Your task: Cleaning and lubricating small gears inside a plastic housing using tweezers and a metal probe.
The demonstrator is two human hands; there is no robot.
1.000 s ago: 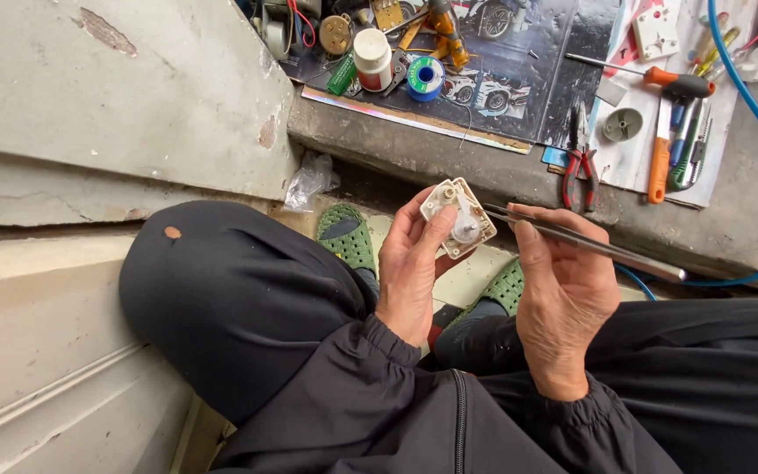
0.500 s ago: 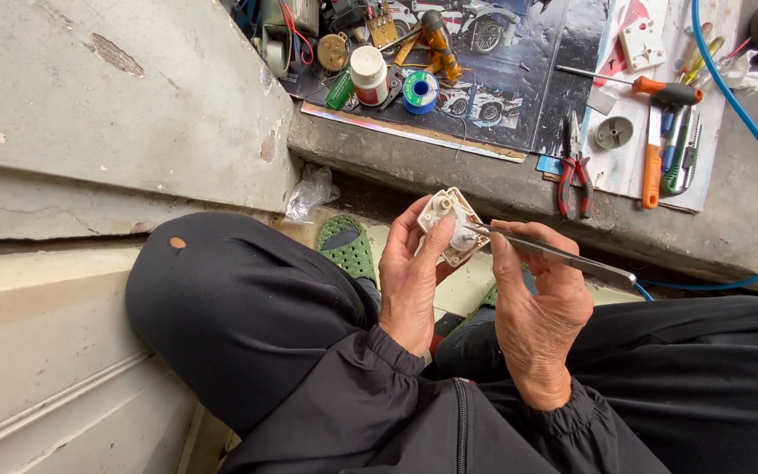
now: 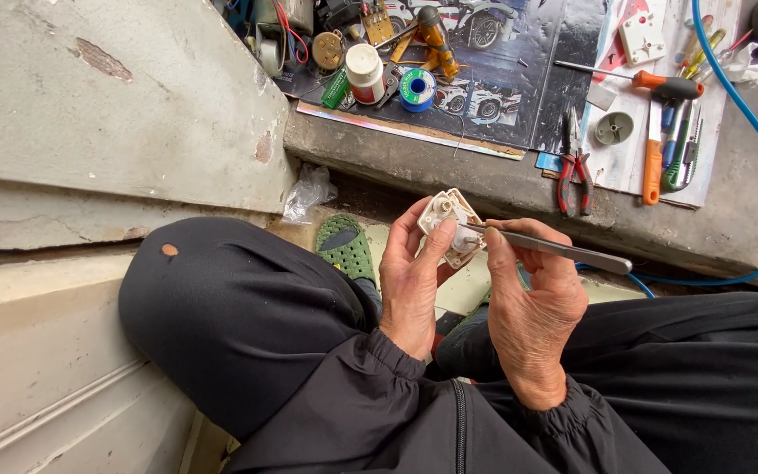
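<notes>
Two hands [image 3: 414,281], tweezers [image 3: 554,250], half-hidden white part [image 3: 451,226]

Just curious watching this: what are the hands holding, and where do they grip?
Left hand grips a small cream square part by its edges; right hand pinches metal tweezers near the tip end.

White jar [image 3: 366,74] (red label, possibly) on car-print poster [image 3: 519,88].

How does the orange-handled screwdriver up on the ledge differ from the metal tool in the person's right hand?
The screwdriver lies untouched on the ledge; the metal tool is gripped in the right hand. The screwdriver has a thick orange and black handle on a thin shaft; the metal tool is bare grey metal along its whole length. The metal tool's tip meets the small white part held by the left hand. Both are long and slim.
</notes>
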